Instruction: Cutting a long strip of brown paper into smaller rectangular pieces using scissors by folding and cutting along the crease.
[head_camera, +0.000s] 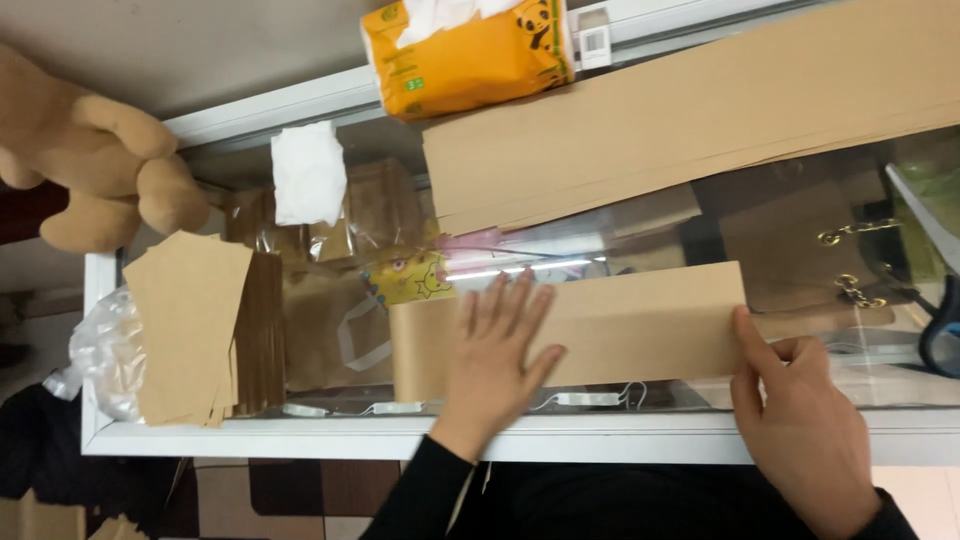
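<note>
Head view looks down on a glass-topped display counter (560, 440) with a white frame. One long strip of brown kraft paper (620, 320) lies flat on the glass near the front edge, running left to right. Two bare hands work on it. The left hand (495, 355) presses palm-down on the strip's left part, its five fingers spread and flat, gripping nothing. The right hand (800, 420) sits at the strip's right end, thumb and forefinger tips touching that edge; the other fingers are loosely curled, and whether they pinch the paper cannot be told.

Behind the strip lies one stack of long kraft sheets (680, 120), tilted up to the right and covering much of the glass. On its upper left corner rests one orange pack of tissues (470, 55) with white tissue showing at the top. One crumpled white tissue (308, 172) lies on the glass to the left. Near the counter's left end sits one pile of smaller folded kraft pieces (195, 325), fanned at the edges. One brown plush toy (90, 150) occupies the upper left corner, off the counter. One pair of scissors with dark handles (942, 335) shows at the right edge. Bags and wrapped goods inside the case are visible through the glass, too blurred to count.
</note>
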